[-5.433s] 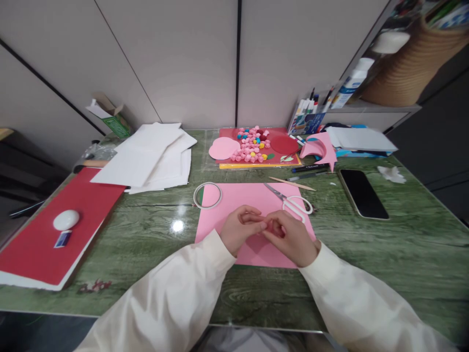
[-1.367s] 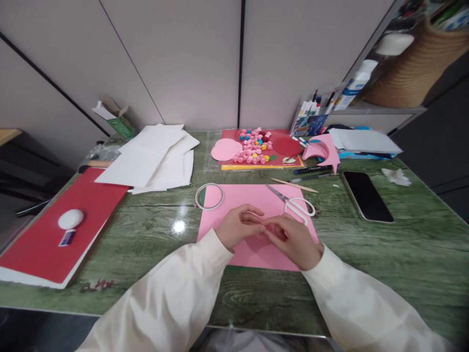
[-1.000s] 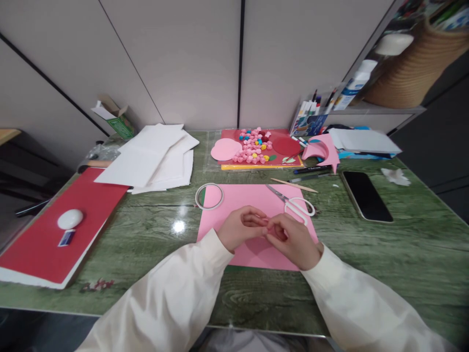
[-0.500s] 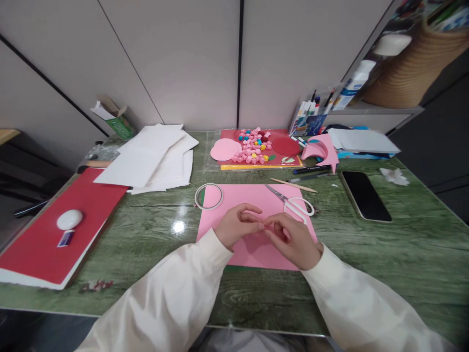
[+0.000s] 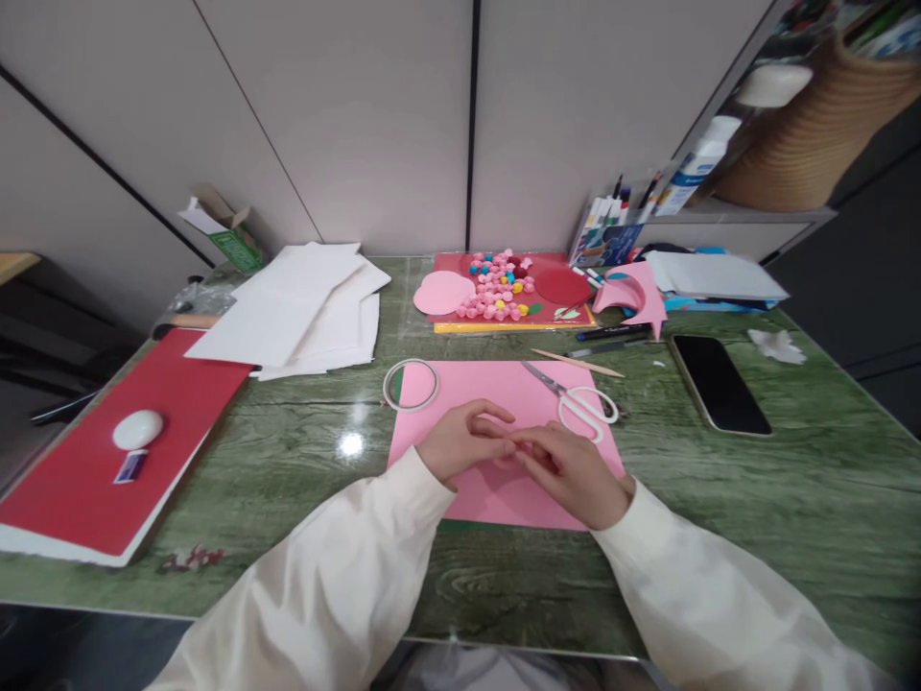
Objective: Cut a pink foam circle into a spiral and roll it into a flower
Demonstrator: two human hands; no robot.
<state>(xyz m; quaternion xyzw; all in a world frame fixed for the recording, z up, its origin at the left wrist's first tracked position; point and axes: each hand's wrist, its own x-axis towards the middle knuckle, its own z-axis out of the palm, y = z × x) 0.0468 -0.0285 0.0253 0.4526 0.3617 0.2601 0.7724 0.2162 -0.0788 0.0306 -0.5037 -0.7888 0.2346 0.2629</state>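
Observation:
My left hand and my right hand meet fingertip to fingertip above a pink sheet of paper. Both are closed in a pinch. Whatever sits between the fingertips is small, perhaps pinkish, and mostly hidden by the fingers. White-handled scissors lie on the sheet just beyond my right hand. At the sheet's upper left corner rests a roll of narrow tape, beyond my left hand. A pointed wooden stick lies along the far edge.
Several small pink, yellow and blue pieces lie on red sheets at the back, beside pink paper circles. White papers and a red board are left. A phone, pink paper scrap and pen case stand right.
My right fingers have straightened a little and shifted slightly left over the left fingertips. My left hand has barely moved, and the things on the table stay put.

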